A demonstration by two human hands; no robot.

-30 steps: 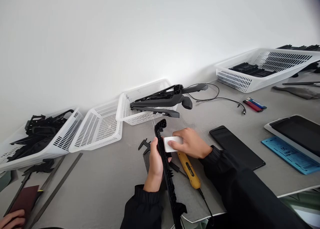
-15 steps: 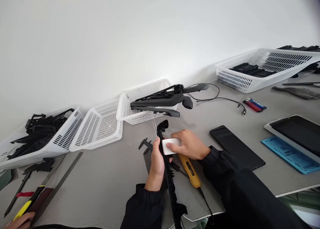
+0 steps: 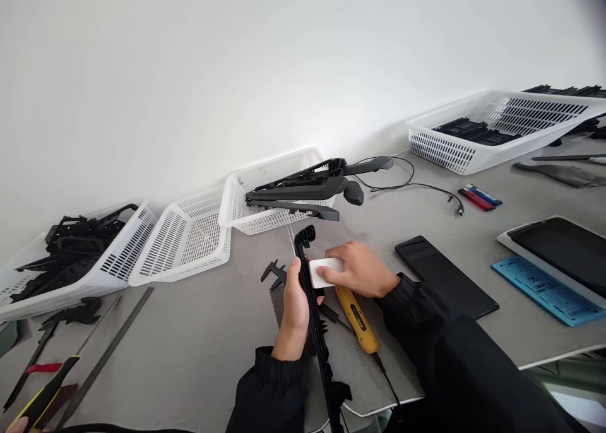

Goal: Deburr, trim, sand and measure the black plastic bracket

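My left hand is closed around a long black plastic part, which runs from its curved upper end down past the table's near edge. In my right hand is a white rectangular block, pinched between thumb and fingers against or just beside the part's right side; I cannot tell whether they touch. Under and beside my hands lie a yellow corded tool and a black caliper, the latter left of the part.
White baskets line the wall, several holding black parts. At right lie a black tablet-like panel, a blue panel and a white-framed screen. Another person's hand grips a yellow-black handled tool at lower left.
The white block has shifted slightly right against the black part, with my right hand. My left hand keeps its hold. The other person's hand and handled tool have moved down and left.
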